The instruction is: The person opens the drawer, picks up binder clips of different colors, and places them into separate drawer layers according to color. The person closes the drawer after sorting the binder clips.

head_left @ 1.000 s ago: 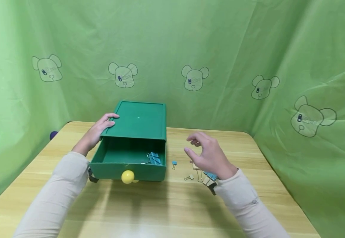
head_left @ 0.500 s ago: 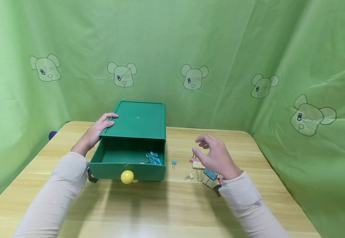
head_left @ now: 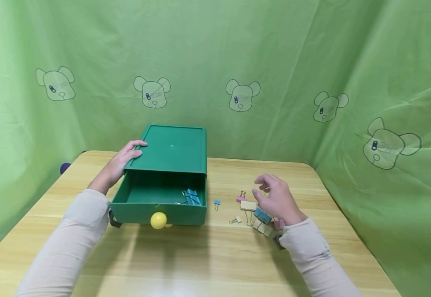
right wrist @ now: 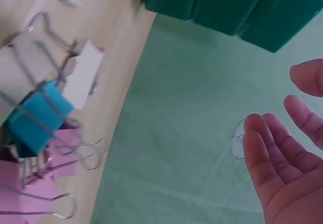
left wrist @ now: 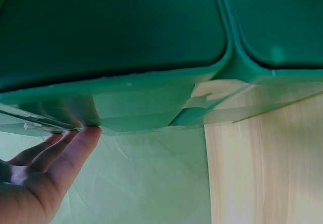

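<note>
My left hand (head_left: 120,163) rests on the left side of a green drawer box (head_left: 174,148), fingertips over its top edge. In the left wrist view its fingers (left wrist: 75,153) touch the box's side. The drawer (head_left: 131,212) is pulled out, and blue binder clips (head_left: 193,197) lie in its right part. My right hand (head_left: 277,200), fingers loosely bent, hovers above a heap of binder clips and holds nothing. That heap has a cream clip (head_left: 248,205), a blue clip (head_left: 262,215) and a pink clip (head_left: 278,224), partly hidden by the hand.
Between box and heap lie a small blue clip (head_left: 217,202) and a small pale yellow clip (head_left: 236,220). A small pink clip (head_left: 241,199) lies behind the heap. The drawer's yellow knob (head_left: 158,220) sticks out in front. Green curtains (head_left: 274,136) surround the wooden table (head_left: 219,264).
My right hand has moved right and slightly down, away from the box, uncovering more clips. The left hand stays on the box, and the drawer stands as before.
</note>
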A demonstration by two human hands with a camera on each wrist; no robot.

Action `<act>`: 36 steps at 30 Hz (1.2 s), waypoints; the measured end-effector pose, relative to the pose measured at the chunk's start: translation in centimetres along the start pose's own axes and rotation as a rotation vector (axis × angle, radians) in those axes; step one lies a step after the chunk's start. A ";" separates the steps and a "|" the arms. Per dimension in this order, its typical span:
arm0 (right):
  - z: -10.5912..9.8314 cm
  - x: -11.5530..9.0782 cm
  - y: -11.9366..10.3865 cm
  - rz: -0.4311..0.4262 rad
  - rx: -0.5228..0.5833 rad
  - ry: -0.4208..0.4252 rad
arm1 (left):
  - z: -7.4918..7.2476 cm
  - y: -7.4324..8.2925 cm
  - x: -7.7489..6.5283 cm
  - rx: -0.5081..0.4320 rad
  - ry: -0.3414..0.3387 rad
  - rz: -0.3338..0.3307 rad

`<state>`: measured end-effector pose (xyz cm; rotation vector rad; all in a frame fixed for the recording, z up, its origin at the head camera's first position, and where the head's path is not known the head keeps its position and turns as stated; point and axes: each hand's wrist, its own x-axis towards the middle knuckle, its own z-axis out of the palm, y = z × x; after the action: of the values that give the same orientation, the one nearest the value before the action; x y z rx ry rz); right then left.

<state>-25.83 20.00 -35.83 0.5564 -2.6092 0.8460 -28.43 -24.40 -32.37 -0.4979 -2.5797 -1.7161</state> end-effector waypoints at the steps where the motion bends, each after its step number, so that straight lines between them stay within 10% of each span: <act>1: 0.1 0.0 0.3 0.012 -0.003 -0.007 | 0.0 0.0 0.0 0.000 0.000 0.001; 36: 1.7 -1.1 6.5 0.160 -0.129 -0.227 | -0.1 -0.1 0.2 0.005 0.011 0.028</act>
<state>-28.19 24.07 -40.77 0.4352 -2.9226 0.6888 -28.62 -24.44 -32.41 -0.5207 -2.5564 -1.6985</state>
